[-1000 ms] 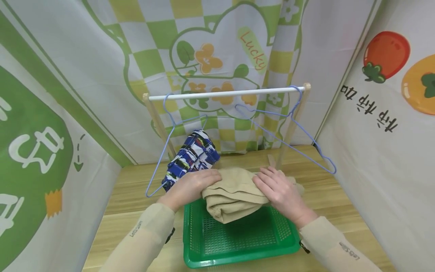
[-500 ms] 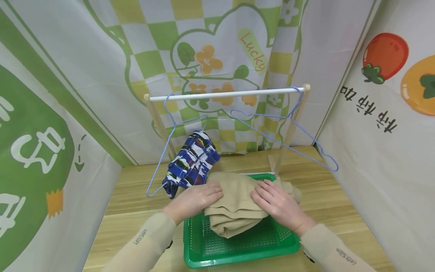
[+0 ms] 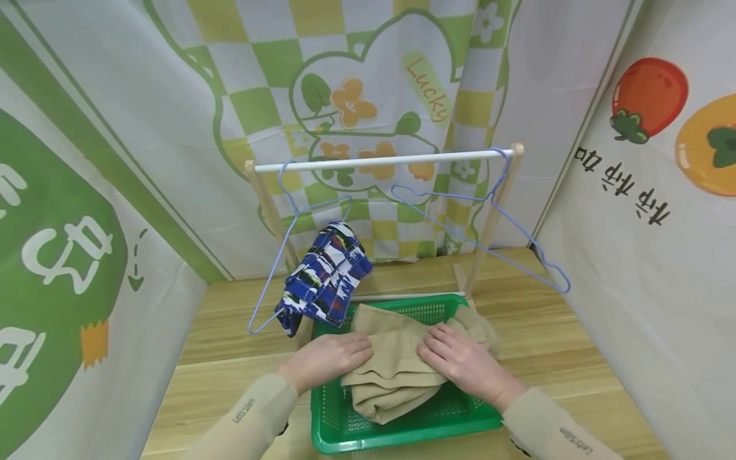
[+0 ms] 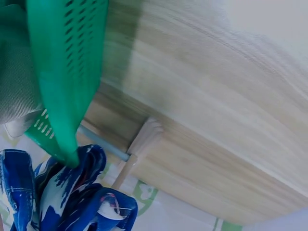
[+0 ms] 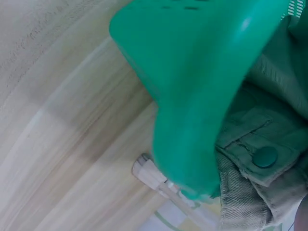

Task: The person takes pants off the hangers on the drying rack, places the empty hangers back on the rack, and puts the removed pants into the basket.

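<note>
Folded khaki trousers (image 3: 397, 354) lie bunched inside a green plastic basket (image 3: 402, 439). My left hand (image 3: 330, 359) holds their left side, fingers over the top fold. On the other side my right hand (image 3: 468, 365) grips the cloth, its fingers also on top; both thumbs are hidden. The right wrist view shows a buttoned waistband of the trousers (image 5: 260, 192) by the rim of the basket (image 5: 192, 110). In the left wrist view, cloth of the trousers (image 4: 19, 72) shows behind the basket wall (image 4: 67, 62).
Behind the basket stands a rack with a white bar (image 3: 379, 161). A blue hanger (image 3: 282, 246) at its left carries blue patterned shorts or trousers (image 3: 328, 275). A bare blue hanger (image 3: 526, 233) hangs at its right. Fabric walls surround the wooden table (image 3: 230, 377).
Both hands have lowered the khaki trousers from above the basket into it, drawing them slightly nearer. The basket's back rim has come into view. The right hanger has swung slightly.
</note>
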Available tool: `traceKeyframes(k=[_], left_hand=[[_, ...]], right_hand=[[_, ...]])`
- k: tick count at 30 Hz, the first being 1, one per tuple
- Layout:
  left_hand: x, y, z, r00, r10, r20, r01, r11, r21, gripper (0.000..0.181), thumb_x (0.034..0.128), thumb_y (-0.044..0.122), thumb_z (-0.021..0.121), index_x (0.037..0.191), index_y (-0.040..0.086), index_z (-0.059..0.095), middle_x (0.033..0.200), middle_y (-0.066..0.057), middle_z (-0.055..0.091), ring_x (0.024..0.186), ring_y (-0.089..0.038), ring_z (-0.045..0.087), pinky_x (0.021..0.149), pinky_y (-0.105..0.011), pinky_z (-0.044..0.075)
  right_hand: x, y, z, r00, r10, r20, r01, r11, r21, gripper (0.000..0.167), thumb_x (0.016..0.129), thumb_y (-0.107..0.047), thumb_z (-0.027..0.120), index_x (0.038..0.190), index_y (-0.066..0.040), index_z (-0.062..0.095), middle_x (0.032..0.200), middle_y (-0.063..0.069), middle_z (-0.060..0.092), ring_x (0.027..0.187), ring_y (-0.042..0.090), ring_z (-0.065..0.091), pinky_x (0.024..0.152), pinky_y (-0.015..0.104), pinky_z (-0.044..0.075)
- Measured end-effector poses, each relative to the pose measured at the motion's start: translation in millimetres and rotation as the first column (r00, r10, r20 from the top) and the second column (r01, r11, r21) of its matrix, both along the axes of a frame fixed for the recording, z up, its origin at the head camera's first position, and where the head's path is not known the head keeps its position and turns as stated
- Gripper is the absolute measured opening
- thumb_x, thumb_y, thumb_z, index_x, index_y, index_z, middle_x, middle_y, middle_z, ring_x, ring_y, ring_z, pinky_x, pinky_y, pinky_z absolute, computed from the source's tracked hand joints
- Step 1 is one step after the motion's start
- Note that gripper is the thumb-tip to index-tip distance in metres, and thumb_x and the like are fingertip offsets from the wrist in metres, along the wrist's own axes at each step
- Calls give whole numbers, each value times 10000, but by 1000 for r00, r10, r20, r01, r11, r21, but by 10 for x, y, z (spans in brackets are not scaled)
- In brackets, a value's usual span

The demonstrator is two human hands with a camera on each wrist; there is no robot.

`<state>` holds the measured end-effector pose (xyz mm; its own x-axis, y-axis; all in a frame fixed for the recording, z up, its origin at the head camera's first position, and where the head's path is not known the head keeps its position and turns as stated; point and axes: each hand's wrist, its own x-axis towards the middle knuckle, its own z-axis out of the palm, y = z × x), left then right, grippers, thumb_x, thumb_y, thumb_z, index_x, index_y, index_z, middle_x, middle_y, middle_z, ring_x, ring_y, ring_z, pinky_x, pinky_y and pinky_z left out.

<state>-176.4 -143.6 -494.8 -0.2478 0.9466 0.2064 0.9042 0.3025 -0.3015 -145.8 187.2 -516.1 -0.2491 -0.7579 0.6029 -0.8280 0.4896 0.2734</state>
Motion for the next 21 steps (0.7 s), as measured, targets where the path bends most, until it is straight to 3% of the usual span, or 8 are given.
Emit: traceKeyframes(k=[6, 10, 13, 15, 17, 19, 21], left_hand=[[47, -38, -65, 1000, 23, 11, -22, 997, -77, 433, 856, -3, 768, 1265, 121, 698, 1278, -31, 711, 1184, -169, 675, 1026, -287, 544], [88, -45, -83, 999, 44, 22, -40, 988, -152, 436, 855, 22, 772, 1266, 147, 695, 1295, -15, 705, 1194, -172, 673, 1011, -296, 555], [122, -31, -96, 997, 64, 47, -55, 981, -187, 395, 854, 37, 774, 1218, 173, 705, 1276, 13, 712, 1170, -154, 681, 965, -277, 576], [144, -16, -110, 996, 74, 51, -62, 976, -207, 346, 852, 42, 773, 1160, 188, 712, 1232, 46, 722, 1123, -115, 689, 903, -233, 590], [163, -2, -132, 995, 79, 53, -66, 973, -223, 309, 851, 39, 770, 1106, 204, 712, 1187, 80, 725, 1084, -77, 687, 862, -193, 587], [177, 7, -157, 995, 86, 47, -72, 967, -246, 289, 849, 34, 764, 1065, 216, 706, 1147, 107, 721, 1057, -50, 679, 825, -166, 579], [190, 12, -176, 994, 97, 50, -81, 961, -263, 275, 848, 29, 758, 1035, 224, 700, 1116, 123, 718, 1040, -42, 674, 806, -160, 574]], right_hand=[[90, 11, -87, 993, -20, 117, 13, 998, 60, 448, 1053, 11, 285, 1206, -33, 704, 1137, 118, 737, 1093, 312, 711, 949, 443, 597], [152, 11, -110, 979, -46, 199, 19, 991, 134, 317, 962, -31, 553, 1241, -57, 702, 1161, 87, 741, 1094, 275, 711, 952, 420, 596], [203, 8, -87, 957, -87, 277, 18, 970, 243, 468, 829, -118, 792, 1281, -62, 682, 1201, 73, 730, 1123, 258, 698, 983, 409, 579], [238, 2, -54, 926, -130, 354, 8, 945, 327, 582, 800, -185, 859, 1330, -62, 653, 1258, 74, 711, 1172, 255, 675, 1020, 406, 555], [274, 1, -24, 882, -175, 437, -14, 918, 396, 634, 819, -236, 856, 1383, -69, 619, 1322, 76, 683, 1227, 257, 646, 1052, 409, 534], [307, 3, 0, 827, -215, 520, -36, 901, 431, 611, 877, -267, 813, 1421, -94, 598, 1376, 73, 655, 1269, 263, 620, 1066, 418, 525], [332, 14, 1, 791, -225, 570, -57, 900, 433, 533, 916, -255, 773, 1409, -122, 619, 1368, 58, 663, 1255, 266, 632, 1035, 416, 549]])
